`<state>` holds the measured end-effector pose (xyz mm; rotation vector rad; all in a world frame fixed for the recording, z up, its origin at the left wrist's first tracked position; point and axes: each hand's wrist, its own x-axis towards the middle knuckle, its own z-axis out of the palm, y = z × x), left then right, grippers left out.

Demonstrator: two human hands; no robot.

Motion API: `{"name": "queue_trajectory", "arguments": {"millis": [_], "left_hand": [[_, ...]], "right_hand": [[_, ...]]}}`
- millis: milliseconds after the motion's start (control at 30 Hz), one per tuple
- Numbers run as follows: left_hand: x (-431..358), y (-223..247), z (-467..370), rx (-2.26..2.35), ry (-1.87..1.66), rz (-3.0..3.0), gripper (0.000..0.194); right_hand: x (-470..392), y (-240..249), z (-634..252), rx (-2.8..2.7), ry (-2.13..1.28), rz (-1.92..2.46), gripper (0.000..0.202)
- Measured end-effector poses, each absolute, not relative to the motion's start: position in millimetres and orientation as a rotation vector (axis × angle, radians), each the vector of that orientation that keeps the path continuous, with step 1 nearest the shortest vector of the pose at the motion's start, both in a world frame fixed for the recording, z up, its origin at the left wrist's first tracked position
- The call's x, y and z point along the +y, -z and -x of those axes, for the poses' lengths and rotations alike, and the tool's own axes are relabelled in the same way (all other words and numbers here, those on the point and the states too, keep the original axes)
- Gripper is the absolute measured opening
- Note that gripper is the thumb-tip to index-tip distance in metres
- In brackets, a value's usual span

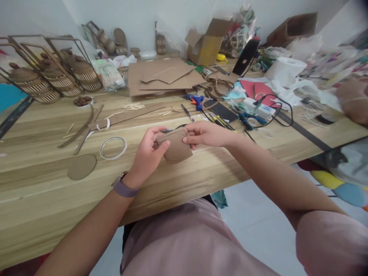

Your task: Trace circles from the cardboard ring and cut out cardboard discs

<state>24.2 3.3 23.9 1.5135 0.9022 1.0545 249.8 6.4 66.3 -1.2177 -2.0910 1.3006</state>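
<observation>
pale wall [129, 15] backs a long wooden table [43, 214], its far side crowded with boxes, plastic and flat cardboard sheets [163, 74]. the small cardboard piece [177, 150] sits between the two hands, over the near part of the table; whether its lower edge touches the wood, i can't tell. a curved line shows on its face. it should be very light, fairly stiff but easy to crease, not slippery, and best pinched by its edges. the left hand [152, 147] is closed on its left side, thumb flat on the face and fingers mostly hidden behind. the right hand [198, 134] pinches the upper right edge, thumb against curled fingertips. a cardboard oval [82, 167] and a tape ring [101, 148] lie to the left, a blue glue gun [197, 102] beyond.
</observation>
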Motion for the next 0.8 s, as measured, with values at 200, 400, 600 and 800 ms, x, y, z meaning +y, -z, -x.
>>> {"name": "queue_trajectory", "arguments": {"millis": [200,400,600,800], "left_hand": [[3.3,-34.2,-27.0,0.764,-0.917,-1.157,0.043],[-0.5,-33.8,-17.7,0.822,-0.772,-0.974,0.04],[7.3,-27.1,-2.8,0.86,-0.925,-0.942,0.037],[1.6,-24.0,-3.7,0.913,-0.912,-0.944,0.03]], "right_hand": [[13.2,-67.0,-234.4,-1.954,-1.3,1.237,0.042],[15.6,-67.4,-235.2,-1.97,-1.082,1.365,0.047],[22.4,-61.4,-262.8,-2.135,-0.565,1.651,0.023],[26.0,-31.9,-258.3,-2.357,-0.391,1.771,0.021]]}}
